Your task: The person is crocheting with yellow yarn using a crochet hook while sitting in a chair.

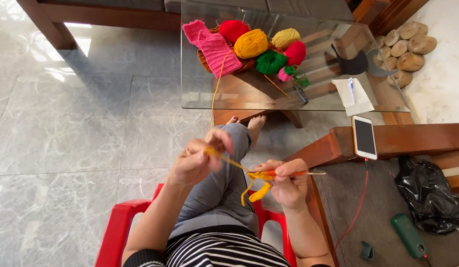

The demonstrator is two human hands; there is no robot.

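Yarn [229, 160] runs taut from left hand's [195, 160] pinching grip to hook [293, 173] pinched level in right hand [287, 184].

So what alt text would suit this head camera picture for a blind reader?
Seated on a red chair, a person's right hand works a crochet hook into orange yarn pulled taut by the left hand. Yarn balls sit on a glass table ahead.

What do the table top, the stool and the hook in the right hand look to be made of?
Table top: clear glass, glossy; the wooden base shows through it. Stool: red moulded plastic, smooth with a slight sheen. Crochet hook in the right hand: thin pale shaft, probably metal, though too small to be sure.
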